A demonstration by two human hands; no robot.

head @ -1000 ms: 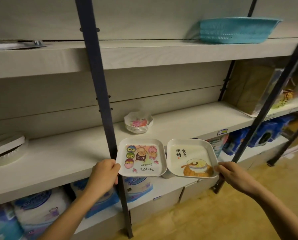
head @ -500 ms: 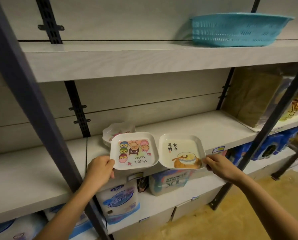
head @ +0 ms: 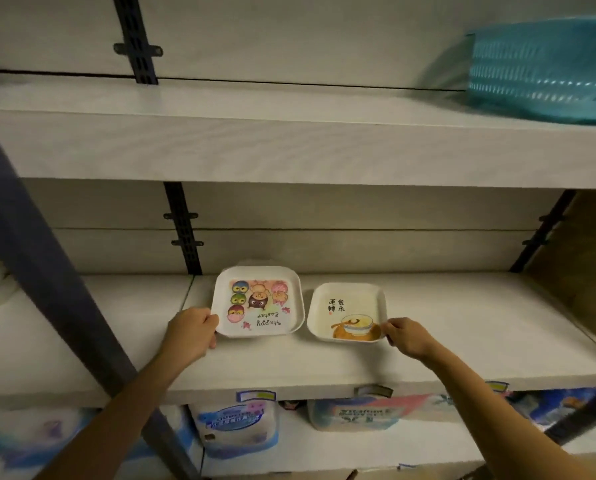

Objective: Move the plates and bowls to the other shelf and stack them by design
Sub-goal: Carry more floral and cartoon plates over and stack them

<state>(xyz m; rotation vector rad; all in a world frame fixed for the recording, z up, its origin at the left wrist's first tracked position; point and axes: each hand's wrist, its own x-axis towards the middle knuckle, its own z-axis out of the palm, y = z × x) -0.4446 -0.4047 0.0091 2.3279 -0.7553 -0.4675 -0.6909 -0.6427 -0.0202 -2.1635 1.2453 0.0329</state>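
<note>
Head view: left hand (head: 192, 329) clamps white square owl-print plate (head: 258, 301), right hand (head: 405, 336) pinches white square soup-print plate (head: 347, 311), both newly over pale wooden shelf (head: 463, 341), awaiting placement.

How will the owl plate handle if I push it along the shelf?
Probably stiff and light: the owl plate shows no sag held by one corner in the left hand. Square and shallow, it should slide on the shelf, not roll.
</note>
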